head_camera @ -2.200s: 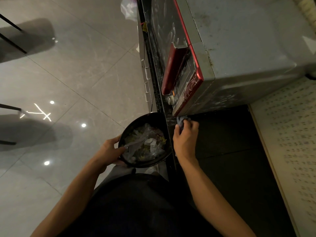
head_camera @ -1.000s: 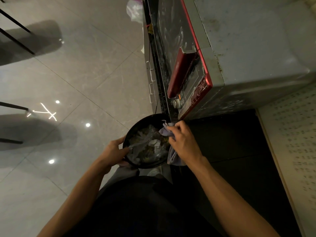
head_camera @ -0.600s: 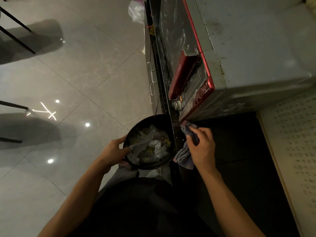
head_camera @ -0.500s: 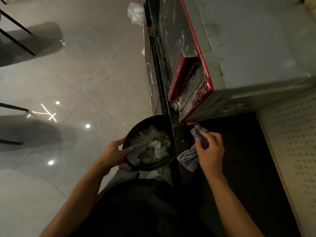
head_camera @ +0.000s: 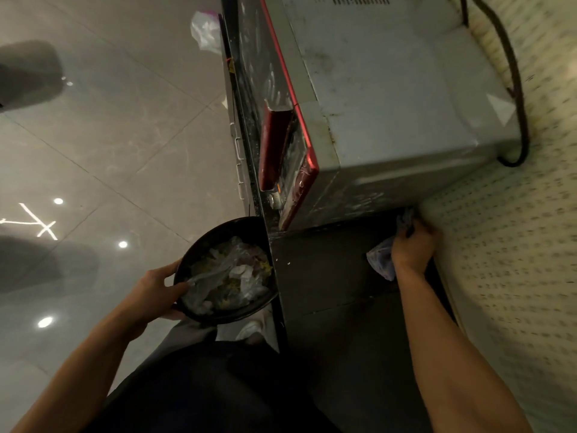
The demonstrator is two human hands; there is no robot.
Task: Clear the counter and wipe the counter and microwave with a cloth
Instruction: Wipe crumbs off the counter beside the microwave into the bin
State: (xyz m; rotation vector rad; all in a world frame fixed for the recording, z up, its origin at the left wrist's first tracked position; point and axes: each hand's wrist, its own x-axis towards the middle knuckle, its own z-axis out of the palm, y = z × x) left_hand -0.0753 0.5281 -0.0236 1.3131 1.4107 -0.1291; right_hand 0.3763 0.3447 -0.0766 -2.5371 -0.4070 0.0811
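Dark counter (head_camera: 327, 276) beside the microwave (head_camera: 390, 120) — your right hand (head_camera: 412, 248) grips the cloth (head_camera: 381, 257), your left hand (head_camera: 156, 292) holds the scrap-filled bowl (head_camera: 224, 276).

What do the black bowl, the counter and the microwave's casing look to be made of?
Black bowl: probably plastic; thin, glossy wall. Counter: dark stone or laminate, smooth with a faint seam; unclear which. Microwave casing: likely painted sheet metal, grey, dull, scuffed and stained.

Black top (head_camera: 224, 389), pale grey trouser leg (head_camera: 184, 334), one white shoe (head_camera: 251, 328), left forearm (head_camera: 93, 354) and right forearm (head_camera: 437, 339) bare.
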